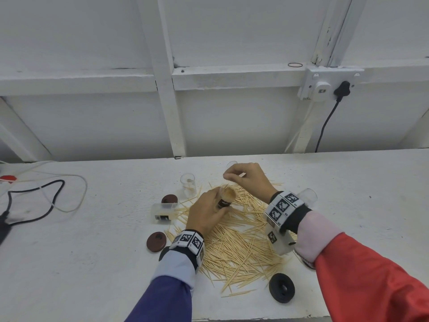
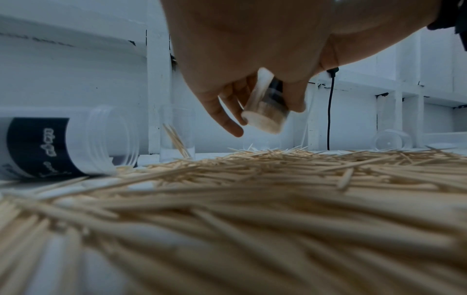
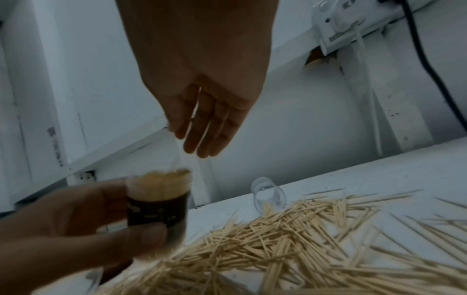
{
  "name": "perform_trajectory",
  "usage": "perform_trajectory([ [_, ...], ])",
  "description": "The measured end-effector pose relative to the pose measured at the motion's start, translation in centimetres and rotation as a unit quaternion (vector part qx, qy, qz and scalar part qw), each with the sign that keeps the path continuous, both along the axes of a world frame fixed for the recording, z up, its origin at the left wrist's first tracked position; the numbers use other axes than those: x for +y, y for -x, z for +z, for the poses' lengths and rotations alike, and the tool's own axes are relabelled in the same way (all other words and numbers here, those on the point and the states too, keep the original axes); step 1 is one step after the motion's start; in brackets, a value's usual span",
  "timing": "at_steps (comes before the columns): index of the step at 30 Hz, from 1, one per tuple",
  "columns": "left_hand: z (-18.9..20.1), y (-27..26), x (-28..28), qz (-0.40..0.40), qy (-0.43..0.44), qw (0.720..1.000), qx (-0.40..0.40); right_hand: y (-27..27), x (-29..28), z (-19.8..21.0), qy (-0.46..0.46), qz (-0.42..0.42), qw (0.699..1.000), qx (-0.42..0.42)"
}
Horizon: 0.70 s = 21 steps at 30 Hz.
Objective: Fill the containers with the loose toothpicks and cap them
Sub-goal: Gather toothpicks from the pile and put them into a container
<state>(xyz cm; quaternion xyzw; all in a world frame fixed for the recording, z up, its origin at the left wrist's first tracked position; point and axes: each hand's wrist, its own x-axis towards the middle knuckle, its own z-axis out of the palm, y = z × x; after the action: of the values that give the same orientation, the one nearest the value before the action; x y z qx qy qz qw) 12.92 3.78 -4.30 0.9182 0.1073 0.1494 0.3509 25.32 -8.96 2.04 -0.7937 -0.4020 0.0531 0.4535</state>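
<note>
My left hand (image 1: pixel 220 204) (image 2: pixel 252 115) grips a small dark-labelled container (image 1: pixel 226 198) (image 2: pixel 265 111) (image 3: pixel 159 199) packed with toothpicks, tilted above the loose toothpick pile (image 1: pixel 236 238) (image 3: pixel 290 239). Just above its mouth, my right hand (image 1: pixel 228 176) (image 3: pixel 187 139) pinches what looks like a thin, blurred toothpick between thumb and forefinger. A clear container (image 1: pixel 188 187) (image 2: pixel 177 135) stands upright with a few toothpicks inside. A labelled container (image 1: pixel 163 211) (image 2: pixel 63 143) lies on its side at the left. Two brown caps (image 1: pixel 169 199) (image 1: pixel 157 238) and a black cap (image 1: pixel 282 287) lie around the pile.
Another clear container (image 1: pixel 232 163) (image 3: pixel 267 195) lies at the back of the pile, and one more (image 1: pixel 307 196) sits behind my right wrist. Cables (image 1: pixel 46 196) trail over the left of the white table (image 1: pixel 371 205). A wall socket (image 1: pixel 325 87) with a black cord hangs behind.
</note>
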Motion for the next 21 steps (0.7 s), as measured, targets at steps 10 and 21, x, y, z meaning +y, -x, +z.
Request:
perform_trajectory([
  [10, -0.1, -0.1, 0.1, 0.072, -0.026, 0.997, -0.022, 0.8, -1.3, -4.0, 0.371, 0.063, 0.924, -0.064],
  [21, -0.2, 0.0, 0.1, 0.083, -0.027, 0.996, -0.031, 2.2, -0.5, -5.0, 0.428, 0.042, 0.893, -0.131],
])
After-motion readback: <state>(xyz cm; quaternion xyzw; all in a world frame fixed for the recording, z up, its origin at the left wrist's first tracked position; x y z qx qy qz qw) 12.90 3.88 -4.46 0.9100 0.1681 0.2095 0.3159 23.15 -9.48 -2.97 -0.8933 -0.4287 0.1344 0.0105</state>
